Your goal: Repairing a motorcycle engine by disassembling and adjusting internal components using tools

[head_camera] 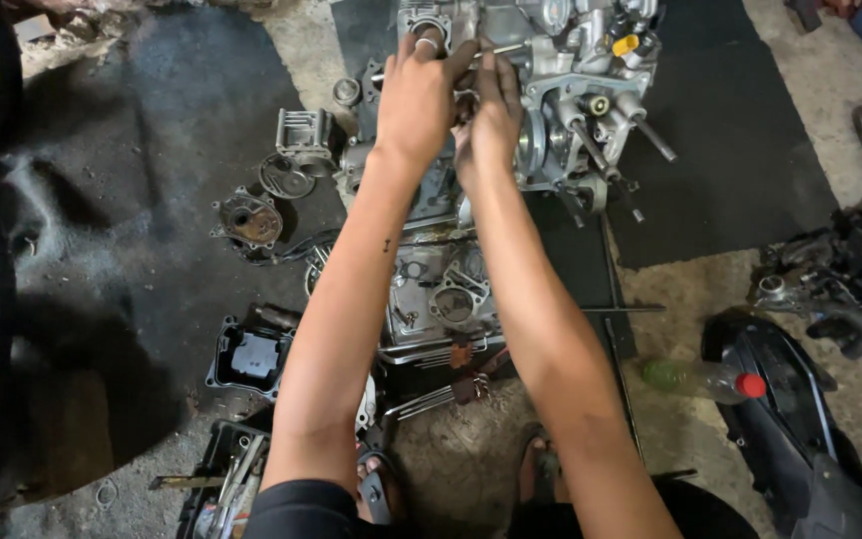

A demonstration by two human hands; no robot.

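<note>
Head view, only one camera. Landmark: the engine block [561, 90], cast grey metal, ribbed and lumpy, with threaded steel studs sticking out toward the lower right and a small yellow cap near its top.

Left hand [416, 95] lies on the block's left face, fingers curled over the top edge, ring on one finger. Right hand [491, 120] sits just beside it, touching, fingertips pressed into the same spot on the block. Both hands are together on the casting. What, if anything, they pinch is hidden by the fingers, so grip can't be told. A thin steel rod [506, 48] runs out from between the fingertips to the right.

Left of the block: a small finned square cylinder part [303, 133], bare aluminium, and below it a round, dirty cover with a hole [248, 220], rust-brown in the middle.

Below the block, between the forearms: a flat cast cover [446, 294], pale grey, with round openings and bolt bosses.

Lower left of the block: a black plastic tray [249, 356], rectangular and glossy.

Lower right of the block: a clear plastic bottle with a red cap [705, 379] lying on its side, next to a black glossy scooter panel [780, 409].

Under the block: dark rubber mats [730, 150] over rough, oil-stained concrete [471, 459].
</note>
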